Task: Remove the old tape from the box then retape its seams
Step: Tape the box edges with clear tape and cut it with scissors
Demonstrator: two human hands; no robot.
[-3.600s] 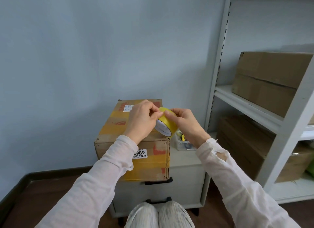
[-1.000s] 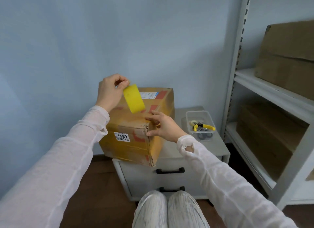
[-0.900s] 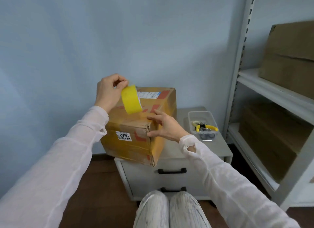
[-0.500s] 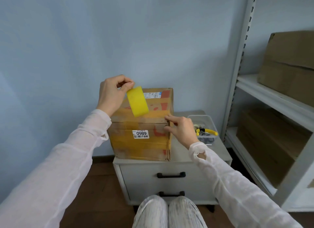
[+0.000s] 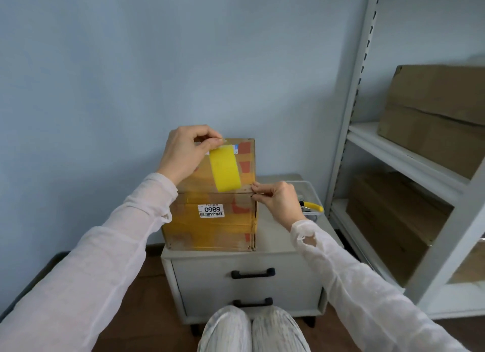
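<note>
Atop one grey cabinet (image 5: pixel 210 280) set against a pale blue wall (image 5: pixel 131 76): one worn cardboard box (image 5: pixel 189 233), patched with yellowish old tape and orange print, with one white label (image 5: pixel 211 210) reading 0989 on its near face. On the cabinet front, two black drawer handles (image 5: pixel 253 273), one above the other.

Raised over the box's top, the left hand (image 5: pixel 183 152), thumb and forefinger pinching the upper edge of one piece of yellow tape (image 5: pixel 225 168). By the look of it a roll seen edge-on, hanging in front of the lid and reaching down to the box's near top edge.

At the box's near top right corner, the right hand (image 5: pixel 278 199), fingers curled, fingertips pinched against the corner edge itself. Both arms in thin white sleeves (image 5: pixel 126 246).

Just right of the box, on the same cabinet top, one clear plastic tray (image 5: pixel 311 191), partly hidden behind the right hand, with one yellow-handled tool (image 5: pixel 313 207) inside.

Further right, one white metal shelving unit (image 5: pixel 349 131) carrying two larger brown cartons: an upper carton (image 5: pixel 435 110) on the higher shelf and a lower carton (image 5: pixel 393 220) in shadow on the shelf beneath.

At bottom centre, two knees (image 5: pixel 225 330) in pale trousers, close to the lower drawer. Dark wooden floor (image 5: pixel 147 312) below.
</note>
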